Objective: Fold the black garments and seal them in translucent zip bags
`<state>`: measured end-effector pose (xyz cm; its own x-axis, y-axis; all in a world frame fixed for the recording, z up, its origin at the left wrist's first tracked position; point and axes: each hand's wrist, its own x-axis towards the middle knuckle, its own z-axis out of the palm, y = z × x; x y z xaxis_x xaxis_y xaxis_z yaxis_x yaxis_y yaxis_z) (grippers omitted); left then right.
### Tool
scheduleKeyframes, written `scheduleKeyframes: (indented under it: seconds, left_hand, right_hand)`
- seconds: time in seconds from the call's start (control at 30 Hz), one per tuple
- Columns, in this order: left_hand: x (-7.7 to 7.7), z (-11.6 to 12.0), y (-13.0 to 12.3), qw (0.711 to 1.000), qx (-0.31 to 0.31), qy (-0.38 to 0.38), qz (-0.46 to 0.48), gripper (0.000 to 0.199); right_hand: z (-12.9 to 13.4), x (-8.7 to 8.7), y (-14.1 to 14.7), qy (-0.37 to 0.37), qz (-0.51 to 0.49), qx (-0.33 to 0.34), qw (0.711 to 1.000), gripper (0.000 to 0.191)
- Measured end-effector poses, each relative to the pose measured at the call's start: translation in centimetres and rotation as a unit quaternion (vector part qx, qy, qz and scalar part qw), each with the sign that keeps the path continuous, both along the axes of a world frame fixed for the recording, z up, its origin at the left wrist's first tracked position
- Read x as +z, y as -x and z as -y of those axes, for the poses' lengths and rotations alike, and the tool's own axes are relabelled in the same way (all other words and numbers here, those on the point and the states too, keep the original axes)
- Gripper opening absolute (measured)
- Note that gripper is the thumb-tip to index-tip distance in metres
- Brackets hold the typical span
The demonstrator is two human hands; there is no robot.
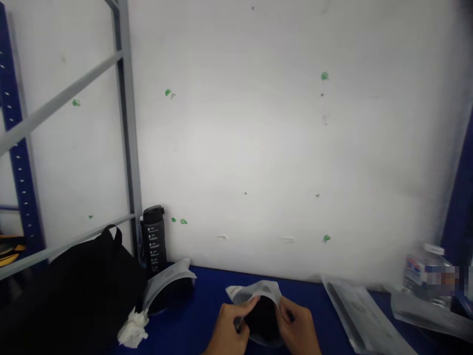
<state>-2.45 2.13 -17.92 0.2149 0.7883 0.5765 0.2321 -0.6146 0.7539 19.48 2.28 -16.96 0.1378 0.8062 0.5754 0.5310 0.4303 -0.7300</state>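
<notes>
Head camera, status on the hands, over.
Left hand and right hand both gripping pouch. Black item in its mouth. Flat packet off to the right, not touching.

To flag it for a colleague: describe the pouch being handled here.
On the blue tabletop below the white wall, look front centre. The translucent plastic pouch with black contents is gripped by the left hand and right hand; the similar pouch further left is untouched.

Translucent plastic pouch, black fabric inside, mouth open
</notes>
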Motion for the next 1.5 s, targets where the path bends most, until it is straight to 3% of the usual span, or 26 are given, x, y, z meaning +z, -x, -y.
scheduleKeyframes:
  seconds: [0.07, 0.2, 0.3, 0.37, 0.5, 0.63, 0.77, 0.97, 1.07, 1.3, 1.4, 1.5]
  left_hand:
    - [1.3, 0.6, -0.1, 0.999, 0.000, -0.019, -0.041, 0.057]
    - [4.0, 1.6, 0.3, 0.997, -0.017, 0.002, -0.074, 0.053]
    - [4.9, 1.8, 0.7, 0.993, -0.044, 0.034, -0.102, 0.070]
    - [4.9, 1.6, 0.7, 0.992, -0.049, 0.040, -0.109, 0.074]
    - [4.1, 0.9, 0.2, 0.995, 0.015, 0.024, -0.091, 0.048]
    - [3.9, 0.6, 0.0, 0.991, 0.082, -0.059, -0.085, 0.028]
    - [4.2, 0.7, 0.3, 0.982, 0.125, -0.123, -0.076, 0.031]
    - [4.0, 0.3, 0.6, 0.988, 0.132, -0.069, -0.052, 0.020]
    - [4.5, 0.0, 1.0, 0.993, 0.079, -0.035, -0.076, 0.033]
    - [5.6, 0.7, 1.2, 0.990, 0.009, -0.009, -0.140, 0.025]
    - [5.4, 1.1, 0.5, 0.986, 0.046, 0.014, -0.162, 0.037]
    - [4.9, 0.9, 0.1, 0.978, 0.132, 0.023, -0.160, 0.038]
  right_hand:
    - [0.3, 0.6, -0.2, 0.007, -0.001, 0.029, 1.000, 0.051]
    - [0.9, 1.7, -0.6, 0.061, 0.010, 0.147, 0.987, 0.037]
    - [1.0, 1.5, -0.6, 0.086, 0.035, 0.149, 0.985, 0.034]
    - [0.9, 1.1, -0.4, 0.079, 0.057, 0.126, 0.987, 0.032]
    - [0.9, 0.5, 0.1, 0.058, 0.074, 0.132, 0.987, 0.042]
    - [1.2, 0.6, 0.3, 0.041, 0.101, 0.143, 0.984, 0.044]
    - [1.4, 0.7, 0.2, 0.037, 0.126, 0.112, 0.985, 0.040]
    - [1.7, 1.3, 0.4, 0.087, 0.155, 0.061, 0.982, 0.041]
    - [2.1, 1.7, 0.4, 0.119, 0.191, 0.057, 0.973, 0.033]
    - [1.4, 0.5, 0.6, 0.110, 0.199, 0.039, 0.973, 0.037]
    - [1.2, 0.1, 0.6, 0.096, 0.178, 0.045, 0.978, 0.037]
    - [1.2, 0.3, 0.6, 0.092, 0.157, 0.046, 0.982, 0.036]
